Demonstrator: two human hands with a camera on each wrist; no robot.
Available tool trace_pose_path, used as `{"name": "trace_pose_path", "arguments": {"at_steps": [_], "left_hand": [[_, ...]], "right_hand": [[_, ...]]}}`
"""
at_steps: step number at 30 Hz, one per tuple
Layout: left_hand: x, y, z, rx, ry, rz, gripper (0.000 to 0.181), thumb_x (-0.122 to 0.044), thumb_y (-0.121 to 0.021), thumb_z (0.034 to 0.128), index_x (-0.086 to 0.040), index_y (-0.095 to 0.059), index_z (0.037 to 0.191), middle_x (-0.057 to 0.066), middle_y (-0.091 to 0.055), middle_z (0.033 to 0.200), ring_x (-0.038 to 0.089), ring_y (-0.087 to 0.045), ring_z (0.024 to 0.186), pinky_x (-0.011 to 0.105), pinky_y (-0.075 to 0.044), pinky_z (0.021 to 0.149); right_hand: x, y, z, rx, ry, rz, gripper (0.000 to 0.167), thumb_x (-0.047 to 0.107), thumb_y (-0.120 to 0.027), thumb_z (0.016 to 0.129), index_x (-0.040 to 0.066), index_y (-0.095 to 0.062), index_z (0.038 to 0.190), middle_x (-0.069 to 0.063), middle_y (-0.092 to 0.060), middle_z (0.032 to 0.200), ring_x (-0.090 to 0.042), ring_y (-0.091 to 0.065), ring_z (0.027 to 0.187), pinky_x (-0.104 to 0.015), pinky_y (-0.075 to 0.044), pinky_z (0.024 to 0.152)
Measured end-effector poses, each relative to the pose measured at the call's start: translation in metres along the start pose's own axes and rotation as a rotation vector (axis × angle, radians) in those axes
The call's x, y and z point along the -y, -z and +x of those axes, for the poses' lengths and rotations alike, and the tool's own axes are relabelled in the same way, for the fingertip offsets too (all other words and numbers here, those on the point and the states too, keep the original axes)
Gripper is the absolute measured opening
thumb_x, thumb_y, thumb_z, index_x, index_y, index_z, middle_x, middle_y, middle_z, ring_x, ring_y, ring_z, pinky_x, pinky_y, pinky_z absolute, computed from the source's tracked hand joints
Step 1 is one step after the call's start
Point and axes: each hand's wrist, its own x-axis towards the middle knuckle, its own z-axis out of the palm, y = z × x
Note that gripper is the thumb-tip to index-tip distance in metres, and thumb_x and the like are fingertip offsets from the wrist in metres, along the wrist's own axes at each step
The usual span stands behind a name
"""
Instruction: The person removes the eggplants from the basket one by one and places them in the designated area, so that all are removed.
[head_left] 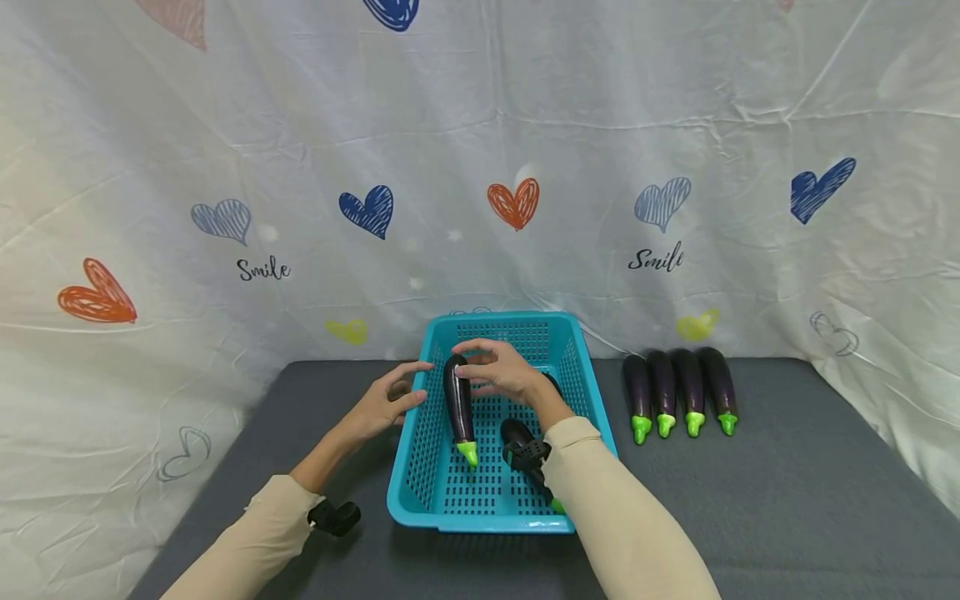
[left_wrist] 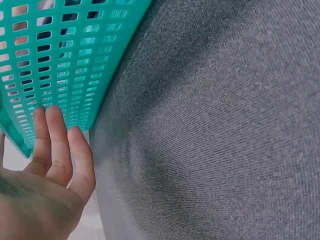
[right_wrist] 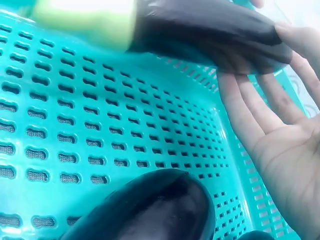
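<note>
Right fingers pinch an eggplant; left fingers spread at the basket's nine o'clock. Seemingly midway: four eggplants outside at three o'clock, two others inside.

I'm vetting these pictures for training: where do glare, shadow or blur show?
Head view: a soft shadow lies on the dark table by the blue basket, a glossy highlight on the held eggplant; left wrist: a shadow darkens the table beside the basket; right wrist: the eggplant's green cap looks blurred and washed out.

Near eggplant partly behind right sleeve
</note>
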Motion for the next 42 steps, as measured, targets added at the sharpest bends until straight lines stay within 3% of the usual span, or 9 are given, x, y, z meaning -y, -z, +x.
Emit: {"name": "trace_pose_path", "arguments": {"at_steps": [8, 18, 23, 30, 38, 42], "left_hand": [[0.001, 0.0, 0.0, -0.009, 0.016, 0.008, 0.051, -0.024, -0.057, 0.1072, -0.016, -0.042, 0.155, 0.024, -0.054, 0.132, 0.035, -0.059, 0.108, 0.051, -0.055, 0.084], [0.001, 0.0, 0.001, -0.005, -0.006, 0.024, 0.05, -0.023, -0.057, 0.1071, -0.015, -0.043, 0.155, 0.024, -0.054, 0.13, 0.036, -0.058, 0.109, 0.054, -0.054, 0.084], [0.001, -0.001, 0.001, -0.005, -0.005, 0.028, 0.05, -0.024, -0.057, 0.1073, -0.016, -0.043, 0.155, 0.024, -0.053, 0.134, 0.036, -0.057, 0.111, 0.055, -0.054, 0.083], [0.002, 0.0, 0.0, -0.01, -0.011, 0.05, 0.05, -0.025, -0.057, 0.1072, -0.016, -0.043, 0.154, 0.022, -0.055, 0.132, 0.033, -0.055, 0.105, 0.05, -0.055, 0.081], [0.002, -0.001, 0.002, -0.009, -0.003, 0.062, 0.049, -0.024, -0.056, 0.1078, -0.015, -0.042, 0.154, 0.017, -0.059, 0.104, 0.029, -0.053, 0.087, 0.048, -0.052, 0.074], [0.002, 0.0, 0.001, -0.016, 0.0, 0.073, 0.05, -0.024, -0.057, 0.1073, -0.016, -0.043, 0.154, 0.018, -0.06, 0.113, 0.031, -0.056, 0.095, 0.05, -0.054, 0.078]], "right_hand": [[0.004, -0.003, 0.002, -0.058, 0.027, 0.038, 0.049, 0.008, -0.07, 0.098, 0.004, -0.055, 0.144, -0.019, -0.059, 0.133, -0.039, -0.061, 0.117, -0.055, -0.05, 0.095], [0.021, -0.007, 0.003, -0.073, 0.049, -0.001, 0.048, 0.011, -0.066, 0.102, 0.003, -0.052, 0.147, -0.02, -0.058, 0.133, -0.041, -0.061, 0.116, -0.052, -0.057, 0.08], [0.031, -0.009, 0.002, -0.058, 0.057, -0.017, 0.049, 0.008, -0.068, 0.1, 0.002, -0.052, 0.146, -0.022, -0.056, 0.134, -0.04, -0.06, 0.118, -0.053, -0.057, 0.082], [0.041, -0.01, -0.001, -0.032, 0.039, -0.004, 0.063, 0.0, -0.076, 0.092, 0.006, -0.05, 0.149, -0.023, -0.046, 0.141, -0.037, -0.06, 0.117, -0.05, -0.056, 0.087], [0.061, -0.007, -0.008, -0.008, 0.056, 0.019, 0.063, -0.003, -0.074, 0.092, 0.006, -0.049, 0.15, -0.022, -0.046, 0.141, -0.038, -0.061, 0.117, -0.048, -0.055, 0.089], [0.075, -0.007, -0.011, -0.009, 0.063, 0.026, 0.061, -0.002, -0.073, 0.093, 0.009, -0.051, 0.149, -0.022, -0.048, 0.139, -0.038, -0.061, 0.117, -0.051, -0.053, 0.092]]}}
